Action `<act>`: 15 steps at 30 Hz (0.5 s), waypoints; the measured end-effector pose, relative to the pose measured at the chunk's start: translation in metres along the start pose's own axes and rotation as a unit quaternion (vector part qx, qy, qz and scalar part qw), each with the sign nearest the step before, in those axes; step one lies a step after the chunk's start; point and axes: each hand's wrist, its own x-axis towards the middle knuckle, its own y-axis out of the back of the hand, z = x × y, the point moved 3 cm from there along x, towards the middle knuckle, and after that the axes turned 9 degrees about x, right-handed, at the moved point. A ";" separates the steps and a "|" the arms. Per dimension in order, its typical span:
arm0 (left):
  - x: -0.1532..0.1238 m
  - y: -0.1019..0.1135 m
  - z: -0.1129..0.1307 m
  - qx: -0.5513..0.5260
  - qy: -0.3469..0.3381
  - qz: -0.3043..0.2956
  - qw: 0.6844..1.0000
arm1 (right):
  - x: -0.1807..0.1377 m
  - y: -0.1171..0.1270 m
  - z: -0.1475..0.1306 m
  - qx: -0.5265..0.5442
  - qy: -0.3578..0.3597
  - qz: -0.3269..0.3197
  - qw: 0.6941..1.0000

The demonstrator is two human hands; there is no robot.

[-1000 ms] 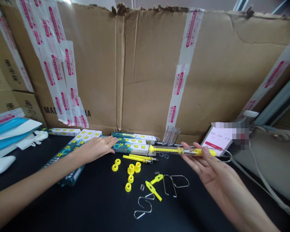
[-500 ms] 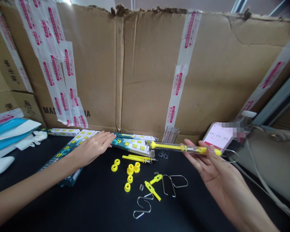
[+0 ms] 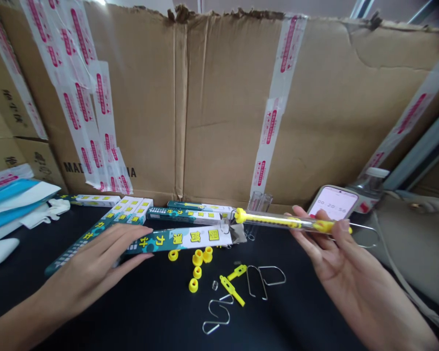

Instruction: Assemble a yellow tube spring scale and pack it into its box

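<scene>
My left hand (image 3: 91, 265) is closed around a long, narrow spring scale box (image 3: 186, 239), white and dark green with yellow lettering. Its flap stands open at the right end. My right hand (image 3: 336, 265) grips a clear tubular spring scale (image 3: 269, 219) with yellow ends, held level above the table. A small hook at its left tip is at the box's open end; whether it is inside I cannot tell. A wire loop (image 3: 366, 234) sticks out past my right fingers. Below lie yellow ring caps (image 3: 197, 258), yellow plastic pieces (image 3: 232, 291) and bent wire hooks (image 3: 217, 314).
More printed boxes (image 3: 129, 207) lie at the left and along the cardboard wall (image 3: 219, 122). Clear tubes (image 3: 265, 201) stand behind the scale. A phone (image 3: 334, 201) and a bottle (image 3: 371, 183) are at the right, blue-white packets (image 3: 18, 200) at the far left.
My left hand has taken hold of a box from the back and brought it nearer, over the small parts. The spring scale has moved slightly right in my right hand.
</scene>
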 end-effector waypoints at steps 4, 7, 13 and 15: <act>-0.004 -0.004 -0.003 -0.024 0.009 -0.006 1.000 | 0.003 0.001 -0.003 0.004 0.014 0.000 1.000; -0.004 -0.004 -0.005 -0.021 0.016 0.010 1.000 | 0.006 0.001 -0.004 0.000 0.015 0.007 1.000; -0.006 -0.006 -0.009 -0.020 0.028 0.020 0.999 | 0.005 0.004 -0.003 0.000 0.014 -0.003 1.000; -0.008 -0.006 -0.011 -0.022 0.031 0.021 0.999 | 0.005 0.005 -0.003 -0.003 0.012 0.000 1.000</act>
